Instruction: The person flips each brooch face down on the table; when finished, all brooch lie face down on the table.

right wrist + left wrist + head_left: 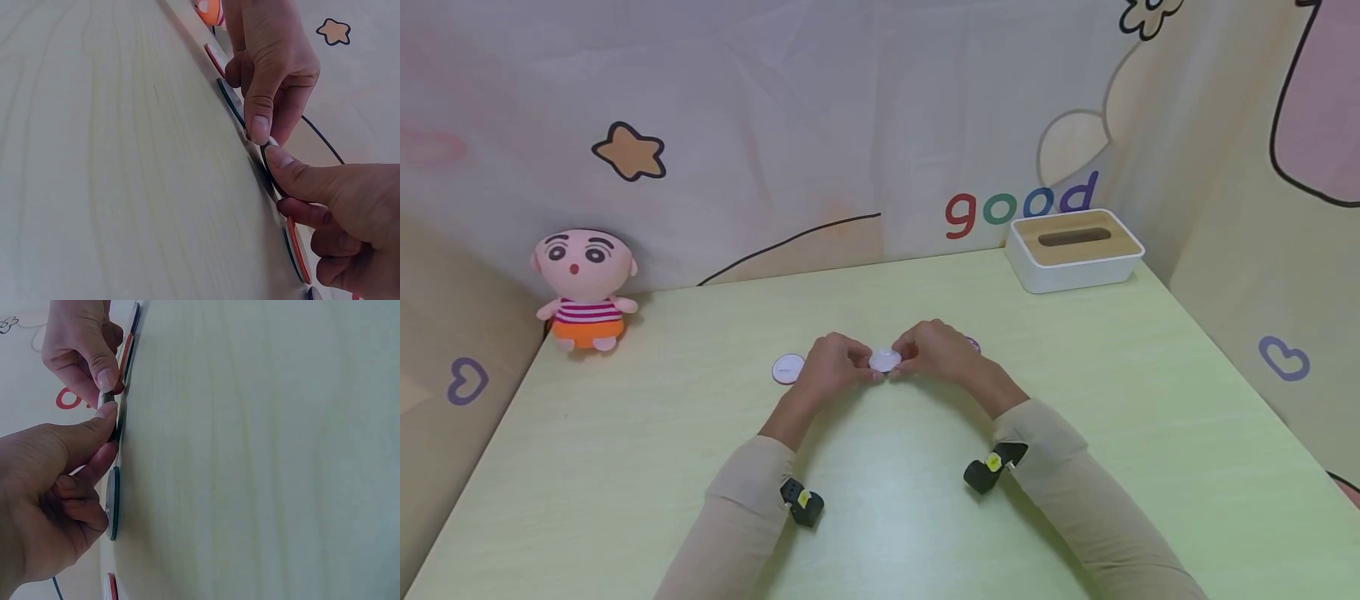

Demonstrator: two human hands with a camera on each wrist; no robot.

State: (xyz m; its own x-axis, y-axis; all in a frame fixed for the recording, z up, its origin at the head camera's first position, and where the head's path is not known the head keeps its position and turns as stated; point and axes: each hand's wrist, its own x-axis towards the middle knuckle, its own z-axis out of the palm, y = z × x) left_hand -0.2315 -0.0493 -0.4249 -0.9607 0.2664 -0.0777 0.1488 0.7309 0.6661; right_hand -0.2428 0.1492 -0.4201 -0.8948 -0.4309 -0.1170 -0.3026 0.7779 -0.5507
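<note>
A small white-faced round disc (884, 360) with a dark edge is held between both hands, just over the table. My left hand (833, 367) pinches its left side with thumb and fingers. From the right, my right hand (936, 350) pinches the opposite side in the same way. On the table by the left hand lies a white-faced disc (787, 368). A green-edged disc (114, 503) and a red-edged disc (112, 586) show near that hand in the left wrist view. An orange-edged disc (298, 250) lies beside the right hand in the right wrist view.
A plush doll (586, 287) sits at the table's back left. At the back right stands a white tissue box (1075, 250) with a wood-coloured lid. A printed curtain (820, 125) hangs behind the pale table (895, 517). The right hand mostly hides another disc (974, 343).
</note>
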